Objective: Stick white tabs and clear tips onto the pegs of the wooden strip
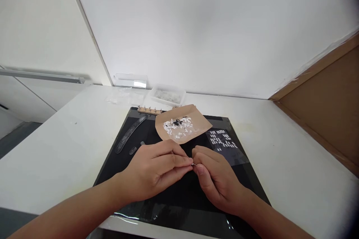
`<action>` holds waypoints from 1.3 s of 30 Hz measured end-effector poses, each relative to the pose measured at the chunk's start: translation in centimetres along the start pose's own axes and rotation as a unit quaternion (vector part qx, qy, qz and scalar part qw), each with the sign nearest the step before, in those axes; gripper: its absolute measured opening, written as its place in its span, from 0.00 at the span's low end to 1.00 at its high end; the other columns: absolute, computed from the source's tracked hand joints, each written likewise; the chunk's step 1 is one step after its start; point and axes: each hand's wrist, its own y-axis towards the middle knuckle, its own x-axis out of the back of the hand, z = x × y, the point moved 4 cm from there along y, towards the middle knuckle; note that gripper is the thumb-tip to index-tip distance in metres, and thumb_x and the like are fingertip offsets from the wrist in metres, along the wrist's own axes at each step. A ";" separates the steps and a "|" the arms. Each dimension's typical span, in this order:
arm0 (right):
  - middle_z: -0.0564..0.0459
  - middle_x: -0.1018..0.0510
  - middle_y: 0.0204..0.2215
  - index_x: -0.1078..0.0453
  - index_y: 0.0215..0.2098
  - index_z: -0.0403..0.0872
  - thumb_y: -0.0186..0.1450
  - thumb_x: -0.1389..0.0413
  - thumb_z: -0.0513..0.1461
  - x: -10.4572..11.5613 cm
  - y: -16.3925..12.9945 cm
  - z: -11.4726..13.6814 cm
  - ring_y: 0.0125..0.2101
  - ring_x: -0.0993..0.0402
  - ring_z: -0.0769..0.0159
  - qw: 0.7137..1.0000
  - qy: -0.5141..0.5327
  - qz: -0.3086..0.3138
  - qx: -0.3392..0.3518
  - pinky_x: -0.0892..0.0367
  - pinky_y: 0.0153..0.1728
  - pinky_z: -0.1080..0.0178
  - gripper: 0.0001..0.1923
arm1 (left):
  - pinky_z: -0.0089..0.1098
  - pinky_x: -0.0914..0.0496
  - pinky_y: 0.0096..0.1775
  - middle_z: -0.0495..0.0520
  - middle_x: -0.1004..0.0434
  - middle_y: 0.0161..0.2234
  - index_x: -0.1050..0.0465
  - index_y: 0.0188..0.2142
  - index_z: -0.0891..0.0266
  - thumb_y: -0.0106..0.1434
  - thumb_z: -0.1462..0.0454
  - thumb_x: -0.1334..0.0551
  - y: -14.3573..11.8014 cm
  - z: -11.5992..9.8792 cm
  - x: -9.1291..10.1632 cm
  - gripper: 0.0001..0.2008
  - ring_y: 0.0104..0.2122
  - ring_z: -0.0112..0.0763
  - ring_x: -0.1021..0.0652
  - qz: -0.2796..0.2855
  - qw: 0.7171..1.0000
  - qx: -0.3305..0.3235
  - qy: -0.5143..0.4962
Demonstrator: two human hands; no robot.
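My left hand [161, 168] and my right hand [217, 179] meet over the black mat [179, 198], fingertips almost touching. Between them is a tiny silvery metal piece [193, 164], pinched from both sides; its exact kind is too small to make out. The left thumb and fingers close on one end, and the right thumb presses against the curled index finger at the other. Just beyond the hands lies a brown paper sheet [200, 122] with curled edges, bearing many small white chips [168, 125] and a dark crumpled bit [177, 122].
Left on the mat are a curved grey nail file [129, 134] and a small clear nail tip [132, 150]. Small white pieces [220, 140] lie in rows on a clear sheet at right. Behind stand a pin-topped strip [149, 110] and a white plastic box [168, 96] near the wall.
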 end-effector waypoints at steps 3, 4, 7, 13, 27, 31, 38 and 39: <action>0.58 0.38 0.28 0.46 0.34 0.50 0.78 0.57 0.35 -0.1 -0.2 0.0 0.29 0.41 0.66 1.000 0.024 0.017 -0.008 0.45 0.31 0.61 0.13 | 0.26 0.20 0.44 0.60 0.17 0.42 0.19 0.48 0.69 0.69 0.73 0.31 0.0 -0.2 0.0 0.09 0.40 0.29 0.17 0.022 1.000 -0.018 -0.005; 0.57 0.38 0.28 0.45 0.34 0.50 0.79 0.58 0.36 -0.2 -0.2 0.0 0.29 0.41 0.66 0.999 0.038 0.022 -0.014 0.45 0.31 0.61 0.13 | 0.26 0.20 0.44 0.60 0.17 0.43 0.19 0.48 0.69 0.69 0.73 0.31 0.1 -0.2 0.0 0.09 0.41 0.29 0.17 0.026 0.999 -0.023 -0.010; 0.57 0.38 0.28 0.43 0.35 0.50 0.81 0.61 0.38 -0.3 -0.3 0.1 0.29 0.41 0.65 0.994 0.091 0.035 -0.039 0.44 0.32 0.60 0.15 | 0.26 0.19 0.45 0.60 0.17 0.43 0.19 0.48 0.70 0.68 0.73 0.31 0.1 -0.4 0.0 0.09 0.41 0.29 0.17 0.024 0.999 -0.027 -0.026; 0.56 0.38 0.27 0.45 0.29 0.50 0.81 0.60 0.47 -0.1 -0.8 -0.2 0.28 0.42 0.65 0.953 0.249 0.062 -0.163 0.42 0.31 0.60 0.22 | 0.26 0.19 0.45 0.62 0.18 0.42 0.19 0.50 0.71 0.68 0.71 0.30 0.3 -0.6 0.0 0.12 0.40 0.29 0.17 0.040 0.997 -0.003 -0.069; 0.54 0.34 0.29 0.39 0.32 0.49 0.81 0.58 0.48 -0.3 -0.4 0.2 0.30 0.37 0.65 0.961 0.231 0.070 -0.136 0.42 0.31 0.60 0.22 | 0.24 0.25 0.29 0.58 0.19 0.37 0.18 0.44 0.67 0.67 0.72 0.31 0.2 -0.5 -0.3 0.06 0.31 0.26 0.21 0.007 0.992 0.066 -0.106; 0.55 0.34 0.28 0.41 0.32 0.49 0.81 0.59 0.46 -0.3 -0.1 0.4 0.28 0.39 0.66 0.975 0.189 0.060 -0.102 0.44 0.30 0.60 0.20 | 0.22 0.25 0.27 0.56 0.20 0.36 0.18 0.42 0.67 0.64 0.73 0.31 -0.2 -0.6 -0.6 0.07 0.28 0.24 0.23 -0.015 0.992 0.080 -0.099; 0.56 0.33 0.28 0.40 0.34 0.50 0.80 0.56 0.41 -0.2 0.0 0.4 0.29 0.39 0.66 0.985 0.152 0.054 -0.063 0.43 0.30 0.61 0.15 | 0.17 0.27 0.22 0.55 0.20 0.34 0.17 0.39 0.65 0.59 0.75 0.31 -0.6 -0.6 -0.9 0.10 0.27 0.22 0.22 -0.051 0.987 0.117 -0.101; 0.55 0.33 0.28 0.40 0.34 0.50 0.80 0.56 0.40 -0.1 0.0 0.3 0.29 0.38 0.66 0.986 0.150 0.051 -0.061 0.43 0.30 0.61 0.14 | 0.16 0.28 0.21 0.55 0.20 0.34 0.17 0.39 0.65 0.59 0.75 0.31 -0.5 -0.6 -0.9 0.09 0.27 0.22 0.22 -0.052 0.986 0.123 -0.099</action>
